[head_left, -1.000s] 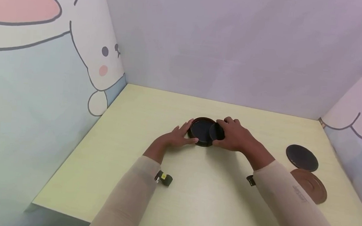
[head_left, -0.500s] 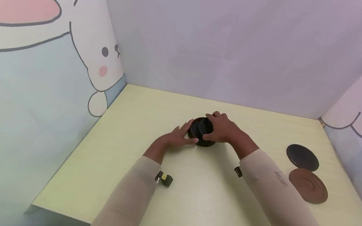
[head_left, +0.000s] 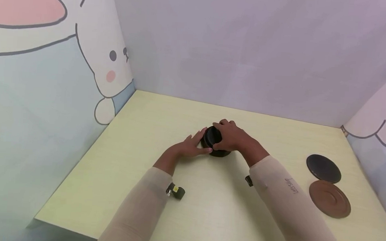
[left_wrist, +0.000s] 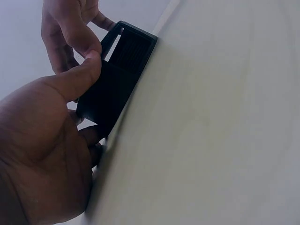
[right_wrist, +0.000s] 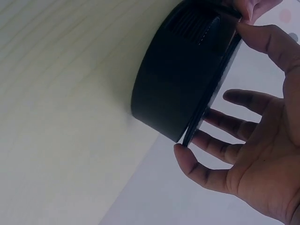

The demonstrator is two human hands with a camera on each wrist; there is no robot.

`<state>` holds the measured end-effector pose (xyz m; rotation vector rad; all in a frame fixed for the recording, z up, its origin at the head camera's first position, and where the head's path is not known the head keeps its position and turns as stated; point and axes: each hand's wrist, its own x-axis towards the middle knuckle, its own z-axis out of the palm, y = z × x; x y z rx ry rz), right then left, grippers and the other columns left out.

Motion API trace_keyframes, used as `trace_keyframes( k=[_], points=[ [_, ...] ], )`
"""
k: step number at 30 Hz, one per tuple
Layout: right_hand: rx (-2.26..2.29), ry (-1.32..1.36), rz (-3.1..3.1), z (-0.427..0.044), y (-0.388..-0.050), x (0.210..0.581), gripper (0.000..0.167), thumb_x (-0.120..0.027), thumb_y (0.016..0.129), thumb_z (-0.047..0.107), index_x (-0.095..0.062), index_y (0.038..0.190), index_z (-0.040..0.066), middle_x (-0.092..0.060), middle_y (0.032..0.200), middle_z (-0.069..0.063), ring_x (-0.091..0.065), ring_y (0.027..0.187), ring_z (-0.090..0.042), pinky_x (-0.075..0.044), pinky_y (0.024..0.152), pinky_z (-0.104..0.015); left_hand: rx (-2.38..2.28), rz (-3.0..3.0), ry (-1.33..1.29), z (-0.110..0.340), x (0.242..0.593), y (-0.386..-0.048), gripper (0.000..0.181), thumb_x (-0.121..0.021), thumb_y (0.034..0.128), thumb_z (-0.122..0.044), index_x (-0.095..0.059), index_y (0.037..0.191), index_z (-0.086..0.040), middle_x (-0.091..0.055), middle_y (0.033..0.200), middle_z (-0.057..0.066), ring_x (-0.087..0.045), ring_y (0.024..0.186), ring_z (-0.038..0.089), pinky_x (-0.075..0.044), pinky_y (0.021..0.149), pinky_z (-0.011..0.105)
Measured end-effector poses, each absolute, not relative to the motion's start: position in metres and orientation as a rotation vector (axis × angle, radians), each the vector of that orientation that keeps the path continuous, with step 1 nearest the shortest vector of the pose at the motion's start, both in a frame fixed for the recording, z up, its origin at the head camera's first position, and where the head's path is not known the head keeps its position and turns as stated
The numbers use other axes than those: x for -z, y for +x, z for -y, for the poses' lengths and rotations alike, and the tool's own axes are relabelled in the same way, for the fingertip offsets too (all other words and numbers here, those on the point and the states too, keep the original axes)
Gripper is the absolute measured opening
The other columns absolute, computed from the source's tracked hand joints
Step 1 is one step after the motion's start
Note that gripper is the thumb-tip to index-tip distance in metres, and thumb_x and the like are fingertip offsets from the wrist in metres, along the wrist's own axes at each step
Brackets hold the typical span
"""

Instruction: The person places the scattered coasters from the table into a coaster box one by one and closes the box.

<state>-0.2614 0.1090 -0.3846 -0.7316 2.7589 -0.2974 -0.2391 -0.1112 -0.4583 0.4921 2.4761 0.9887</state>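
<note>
A round black holder (head_left: 222, 154) sits on the table, its slotted side visible in the left wrist view (left_wrist: 110, 91) and right wrist view (right_wrist: 164, 79). My left hand (head_left: 188, 146) grips its left side, thumb at the near edge and fingers round the far side; the left wrist view shows that hand (left_wrist: 47, 136) too. A thin dark disc (head_left: 213, 136) is pinched between thumb and fingers of my right hand (head_left: 233, 137), tilted over the holder's top. In the right wrist view the right hand (right_wrist: 262, 164) spans the disc's edge (right_wrist: 206, 101), close against the holder.
A black disc (head_left: 324, 168) and a brown disc (head_left: 329, 199) lie at the right of the pale table (head_left: 109, 189), their edges touching or slightly overlapping. A grey curtain (head_left: 236, 57) stands behind, with a cartoon-printed curtain (head_left: 48, 100) along the left.
My right hand has moved left with the dark disc, from the holder's right edge to over its middle. The left hand has stayed in place.
</note>
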Motion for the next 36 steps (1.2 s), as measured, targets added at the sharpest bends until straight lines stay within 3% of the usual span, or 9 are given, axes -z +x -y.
trace_keyframes(
  k=[8,22,31,36],
  points=[
    [0.284,-0.743,-2.73,-0.102,-0.261,0.381,0.094,-0.086,0.09,0.034,-0.04,0.17,0.012,-0.041,0.17,-0.019,-0.045,0.148,-0.045,-0.051,0.109,-0.073,-0.984,-2.476,0.468,0.112,0.458,-0.238,0.105,-0.061,0.1054,-0.062,0.005,0.178,-0.025,-0.002,0.187,0.006,0.008,0.173,0.04,-0.003,0.141,0.06],
    [0.297,-0.786,-2.713,-0.105,-0.261,0.38,0.098,-0.088,0.088,0.037,-0.04,0.169,0.01,-0.037,0.173,-0.021,-0.041,0.154,-0.047,-0.047,0.112,-0.075,-0.985,-2.487,0.479,0.113,0.46,-0.239,0.105,-0.06,0.1058,-0.063,0.004,0.178,-0.024,-0.002,0.187,0.005,0.006,0.173,0.038,-0.002,0.141,0.06],
    [0.359,-0.748,-2.662,-0.117,-0.26,0.382,0.093,-0.084,0.094,0.037,-0.037,0.171,0.012,-0.031,0.175,-0.023,-0.034,0.158,-0.049,-0.039,0.119,-0.079,-0.991,-2.479,0.426,0.111,0.459,-0.238,0.105,-0.061,0.1035,-0.067,0.005,0.178,-0.031,-0.001,0.187,0.004,0.007,0.172,0.046,-0.007,0.138,0.069],
    [0.39,-0.741,-2.643,-0.127,-0.26,0.384,0.092,-0.082,0.096,0.038,-0.035,0.172,0.013,-0.03,0.175,-0.024,-0.033,0.159,-0.05,-0.033,0.119,-0.084,-0.991,-2.478,0.426,0.109,0.46,-0.239,0.105,-0.062,0.104,-0.065,0.005,0.178,-0.031,-0.001,0.187,0.004,0.007,0.172,0.046,-0.006,0.138,0.068]
  ],
)
